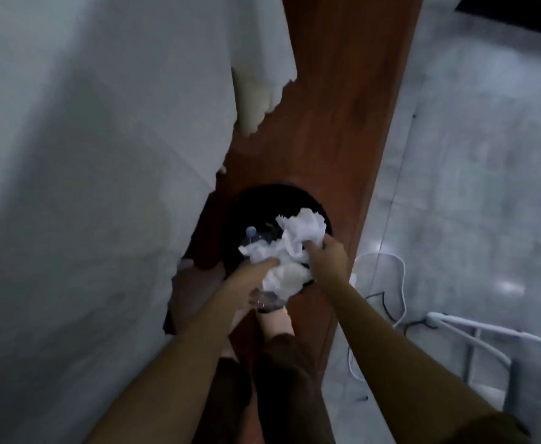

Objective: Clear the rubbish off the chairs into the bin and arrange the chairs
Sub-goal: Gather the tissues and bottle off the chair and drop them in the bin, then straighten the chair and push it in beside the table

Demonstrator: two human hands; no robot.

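A round black bin (294,195) stands on the floor against a brown wooden panel. Over its mouth hangs a bundle of crumpled white paper (290,248), held from both sides. My left hand (256,274) grips its lower left part, and my right hand (326,249) pinches its right side. A clear plastic bottle (253,235) with a pale cap lies in the bin at the left. Another clear plastic piece (267,299) shows under my left hand. The bin's inside is mostly hidden by the paper.
A white cloth (102,155) drapes down on the left. The brown wooden panel (342,107) runs up the middle. Grey tiled floor (487,155) lies to the right, with white and black cables (387,302) and a white metal chair frame (487,344) at lower right.
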